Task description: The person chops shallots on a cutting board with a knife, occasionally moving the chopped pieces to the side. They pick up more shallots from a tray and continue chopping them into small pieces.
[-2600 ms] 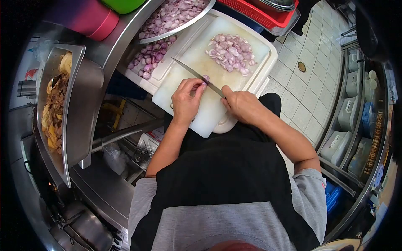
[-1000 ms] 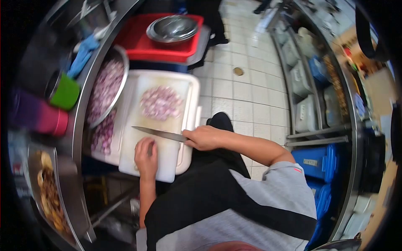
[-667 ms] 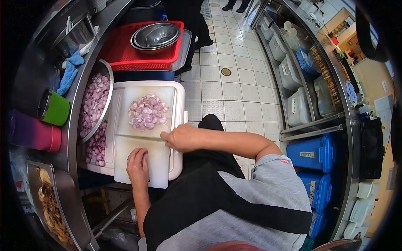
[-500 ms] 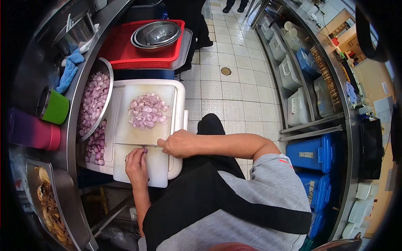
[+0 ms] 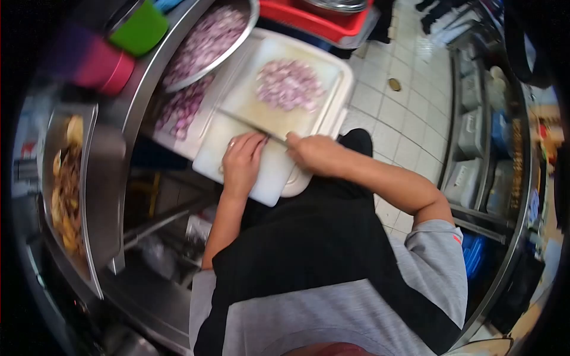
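Note:
My right hand is closed around the handle of a kitchen knife, its blade lying across the white cutting board. The curled fingers of my left hand, with a ring on one, press a purple shallot on the board beside the blade; little of it shows. On the far half of the board lies a pile of cut shallots. A large metal bowl to the left holds many more shallots. Whole purple shallots lie below its rim. The picture is somewhat blurred.
Beneath the board is a white plastic lid. A red basket stands beyond it. At the left are a green cup, a pink container and a metal tray of brown food. Shelves line the right.
My head view has turned, so the board and bowl appear tilted and shifted up and right. Both hands remain at the knife and shallot. The picture is blurrier now.

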`<state>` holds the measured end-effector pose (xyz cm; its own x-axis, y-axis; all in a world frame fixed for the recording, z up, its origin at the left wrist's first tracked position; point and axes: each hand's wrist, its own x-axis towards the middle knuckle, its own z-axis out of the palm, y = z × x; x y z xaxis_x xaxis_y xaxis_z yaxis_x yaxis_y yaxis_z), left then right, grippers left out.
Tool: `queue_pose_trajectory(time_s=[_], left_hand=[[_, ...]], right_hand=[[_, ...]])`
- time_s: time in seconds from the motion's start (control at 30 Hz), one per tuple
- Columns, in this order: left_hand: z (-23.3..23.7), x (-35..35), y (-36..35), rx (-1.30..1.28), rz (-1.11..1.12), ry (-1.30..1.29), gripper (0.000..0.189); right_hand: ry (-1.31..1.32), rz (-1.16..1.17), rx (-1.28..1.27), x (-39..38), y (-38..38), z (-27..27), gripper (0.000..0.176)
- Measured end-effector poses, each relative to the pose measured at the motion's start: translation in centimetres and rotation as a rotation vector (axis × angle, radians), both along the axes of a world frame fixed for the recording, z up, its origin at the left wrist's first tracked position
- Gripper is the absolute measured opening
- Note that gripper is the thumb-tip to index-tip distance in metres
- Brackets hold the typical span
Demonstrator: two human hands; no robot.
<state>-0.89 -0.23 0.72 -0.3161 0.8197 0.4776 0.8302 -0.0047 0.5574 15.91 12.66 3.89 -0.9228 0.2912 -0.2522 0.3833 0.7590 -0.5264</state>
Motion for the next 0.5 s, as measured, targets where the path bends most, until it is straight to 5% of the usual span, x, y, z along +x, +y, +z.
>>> queue_pose_trajectory(time_s=[0.3, 0.5], left_hand=[[0.1, 0.2, 0.0, -0.024, 0.044, -0.005, 0.013], [0.0, 0.1, 0.0, -0.003, 0.037, -0.001, 0.013]], right_hand=[[-0.173, 0.022, 0.048, -0.4, -0.2, 3.9, 0.029], [0.001, 0.053, 0.097, -0.1, 0.2, 2.6, 0.026]])
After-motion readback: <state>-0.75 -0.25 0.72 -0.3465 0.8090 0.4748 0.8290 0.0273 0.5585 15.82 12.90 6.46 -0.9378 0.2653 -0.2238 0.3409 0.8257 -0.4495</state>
